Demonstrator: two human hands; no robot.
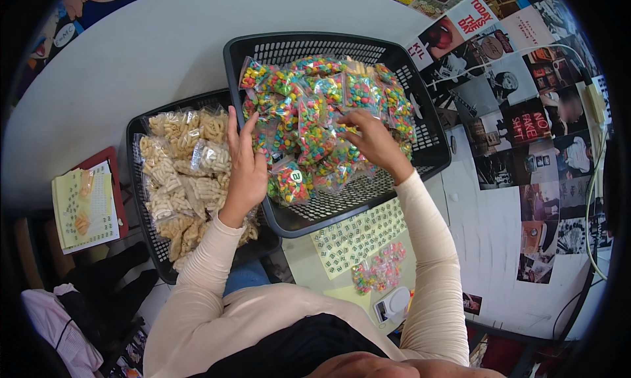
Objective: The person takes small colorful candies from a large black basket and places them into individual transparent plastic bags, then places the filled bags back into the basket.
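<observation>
A black plastic basket (357, 218) holds a heap of clear bags of multicoloured candy (315, 117). My left hand (245, 163) lies along the basket's left rim, its fingers apart and pointing up. Over the right part of the heap is my right hand (367, 136), fingers curled down at the bags; whether it grips one cannot be told. One candy bag with a round green-and-white sticker (292, 181) lies at the heap's near left edge. Partly under this basket on the left, a second black basket (135, 181) is filled with bags of pale puffed snacks (170, 181).
Sticker sheets (362, 237) lie on the table below the candy basket, beside more small candy bags (379, 269) and a white digital scale (393, 304). At far left, a red clipboard (118, 195) carries papers. A white cable (594, 220) runs along the picture-covered right side.
</observation>
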